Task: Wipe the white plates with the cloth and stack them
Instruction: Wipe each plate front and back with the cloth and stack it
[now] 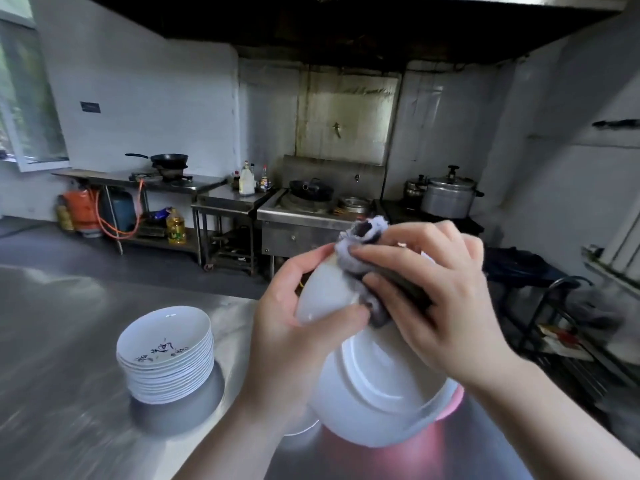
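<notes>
My left hand (294, 327) grips a white plate (325, 292) by its edge, holding it tilted above the table. My right hand (436, 289) holds a grey cloth (360, 244) bunched against the plate's upper rim. Below the hands lies a white plate or bowl turned bottom up (377, 393), its foot ring showing. To the left, a tall stack of white plates (166, 351) stands on the steel table (62, 341); the top plate bears dark marks.
Something pink (450, 407) shows under the upturned plate. Across the floor are a steel stove with a wok (311, 188), a side table with bottles (246, 183), a gas cylinder (81, 209) and a large pot (448, 197). A rack (561, 327) stands at right.
</notes>
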`<state>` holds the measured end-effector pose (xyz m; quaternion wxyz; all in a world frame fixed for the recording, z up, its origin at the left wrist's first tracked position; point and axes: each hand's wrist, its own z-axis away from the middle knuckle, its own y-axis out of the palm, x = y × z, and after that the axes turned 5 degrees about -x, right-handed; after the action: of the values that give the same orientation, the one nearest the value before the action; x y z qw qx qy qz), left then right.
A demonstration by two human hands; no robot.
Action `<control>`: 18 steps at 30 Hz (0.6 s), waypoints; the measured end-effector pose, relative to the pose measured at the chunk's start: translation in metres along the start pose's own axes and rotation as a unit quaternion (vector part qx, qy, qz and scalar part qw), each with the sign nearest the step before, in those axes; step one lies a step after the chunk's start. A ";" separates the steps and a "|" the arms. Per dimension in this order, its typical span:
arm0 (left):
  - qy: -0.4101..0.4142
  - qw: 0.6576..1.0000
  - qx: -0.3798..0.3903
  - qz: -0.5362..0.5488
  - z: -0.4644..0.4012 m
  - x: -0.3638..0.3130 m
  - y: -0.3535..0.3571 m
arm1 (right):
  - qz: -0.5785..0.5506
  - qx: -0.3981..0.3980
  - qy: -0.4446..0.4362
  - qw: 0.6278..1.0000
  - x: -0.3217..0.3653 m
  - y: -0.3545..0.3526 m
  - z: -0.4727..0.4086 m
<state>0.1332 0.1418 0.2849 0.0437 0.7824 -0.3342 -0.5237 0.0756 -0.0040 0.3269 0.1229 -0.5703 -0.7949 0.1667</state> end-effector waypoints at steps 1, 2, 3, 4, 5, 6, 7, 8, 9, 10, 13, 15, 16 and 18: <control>-0.006 1.000 0.001 -0.002 0.000 0.001 -0.001 | -0.001 0.006 0.007 1.000 -0.008 -0.002 -0.001; -0.012 1.000 -0.002 -0.007 0.000 0.002 -0.002 | -0.008 -0.012 0.046 0.999 -0.014 -0.003 -0.002; -0.018 1.000 -0.009 -0.015 0.000 0.003 -0.002 | -0.019 -0.038 0.102 0.994 -0.017 -0.002 -0.003; -0.023 0.999 -0.016 -0.021 -0.002 0.005 -0.002 | -0.025 -0.059 0.148 0.987 -0.017 0.002 -0.002; -0.029 0.999 -0.022 -0.022 -0.003 0.006 -0.002 | -0.021 -0.066 0.165 0.984 -0.012 0.008 0.000; -0.037 0.999 -0.025 -0.016 -0.004 0.007 -0.001 | -0.004 -0.049 0.149 0.988 -0.007 0.013 0.003; -0.044 0.999 -0.022 -0.005 -0.006 0.009 -0.002 | 0.020 -0.020 0.108 0.994 -0.004 0.015 0.006; -0.049 0.999 -0.016 0.006 -0.006 0.010 -0.002 | 0.034 0.009 0.066 0.997 -0.007 0.015 0.008; -0.053 0.998 -0.013 0.011 -0.007 0.011 -0.002 | 0.039 0.023 0.058 0.997 -0.016 0.012 0.007; -0.056 0.998 -0.014 0.011 -0.007 0.012 -0.001 | 0.031 0.013 0.094 0.995 -0.025 0.010 0.006; -0.045 0.998 -0.024 0.019 -0.007 0.013 0.003 | -0.007 -0.066 0.213 0.975 -0.033 0.015 0.008; -0.052 0.997 -0.037 0.044 -0.007 0.016 0.005 | 0.033 -0.059 0.153 0.986 -0.024 0.020 0.014; -0.057 0.996 -0.046 0.058 -0.007 0.018 0.005 | 0.048 -0.041 0.106 0.992 -0.022 0.020 0.017; -0.072 0.991 -0.074 0.081 -0.007 0.020 0.007 | 0.053 -0.021 0.086 0.995 -0.026 0.017 0.015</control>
<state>0.1409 0.1232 0.2750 0.1199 0.7077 -0.3593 -0.5964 0.0930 -0.0259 0.3062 0.1700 -0.6261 -0.7535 0.1063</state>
